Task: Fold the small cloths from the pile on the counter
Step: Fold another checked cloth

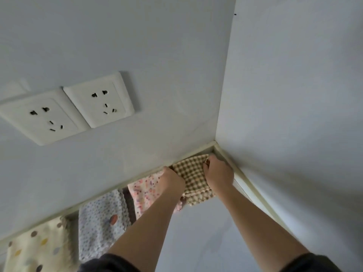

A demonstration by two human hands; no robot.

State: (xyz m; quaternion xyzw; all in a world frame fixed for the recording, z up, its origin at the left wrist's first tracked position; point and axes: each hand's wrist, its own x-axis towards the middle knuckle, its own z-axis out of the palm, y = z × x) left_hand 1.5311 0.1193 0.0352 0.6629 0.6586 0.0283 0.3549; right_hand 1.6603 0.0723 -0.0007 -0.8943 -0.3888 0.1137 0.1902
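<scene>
A brown-and-cream checked cloth lies folded in the far corner of the pale counter. My left hand holds its left edge with curled fingers. My right hand pinches its far right corner against the wall. Under and left of it lies a pink speckled cloth. Further left sit a grey-blue dotted cloth and a cream cloth with large coloured dots, in a row along the back wall.
Two white wall sockets sit on the back wall above the cloths. A side wall closes the counter on the right, with a cream trim strip along its foot.
</scene>
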